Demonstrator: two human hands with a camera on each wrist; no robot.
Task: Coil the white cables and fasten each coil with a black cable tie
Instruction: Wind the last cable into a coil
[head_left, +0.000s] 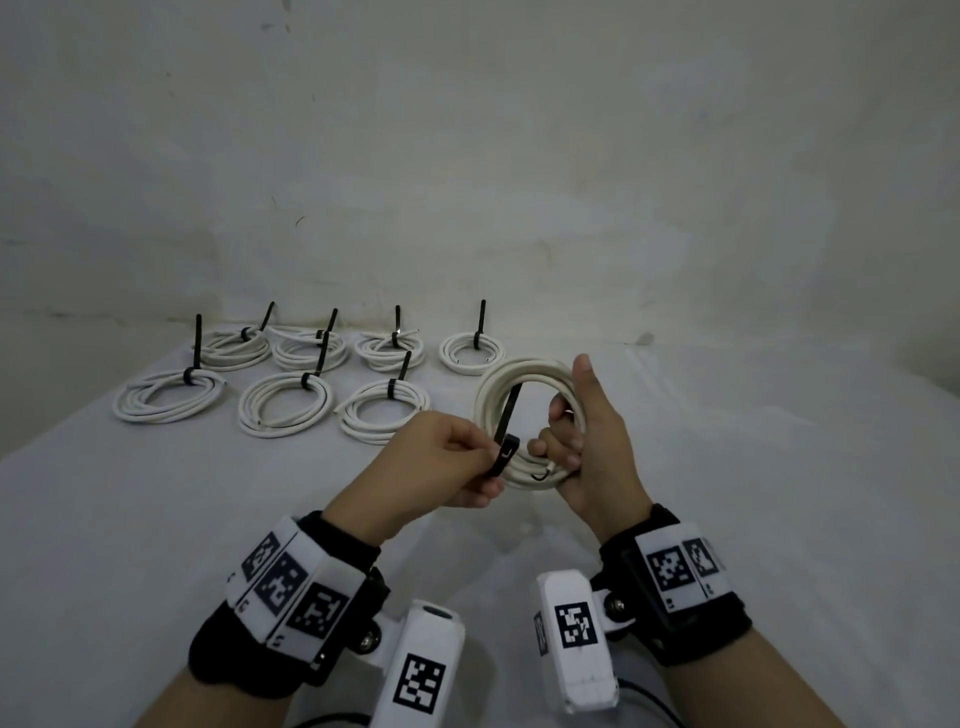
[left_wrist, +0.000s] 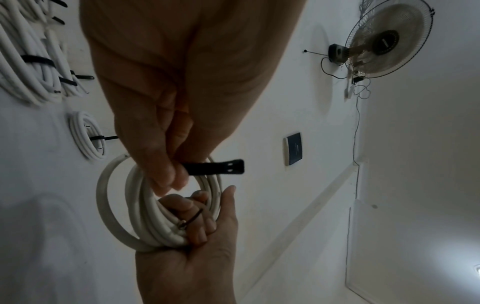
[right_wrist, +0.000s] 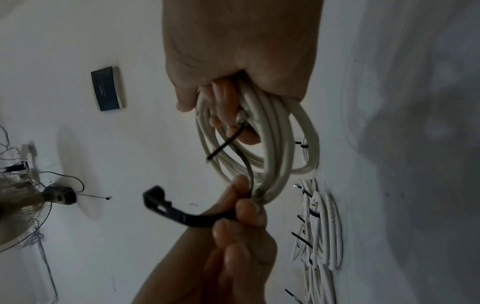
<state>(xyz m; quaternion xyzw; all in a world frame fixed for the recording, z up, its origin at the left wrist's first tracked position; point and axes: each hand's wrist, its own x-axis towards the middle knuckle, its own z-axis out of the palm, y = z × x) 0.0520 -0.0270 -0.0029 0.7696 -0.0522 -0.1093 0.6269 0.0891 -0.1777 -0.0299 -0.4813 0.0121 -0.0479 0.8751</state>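
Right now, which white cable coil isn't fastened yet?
The white cable coil gripped in the right hand; its black cable tie hangs unclosed.

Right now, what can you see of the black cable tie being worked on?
The black cable tie is a flat, flexible plastic-looking strap with a slotted head end, not yet closed. It passes through the white cable coil, which the right hand grips. The left hand pinches it beside the coil, head end sticking free.
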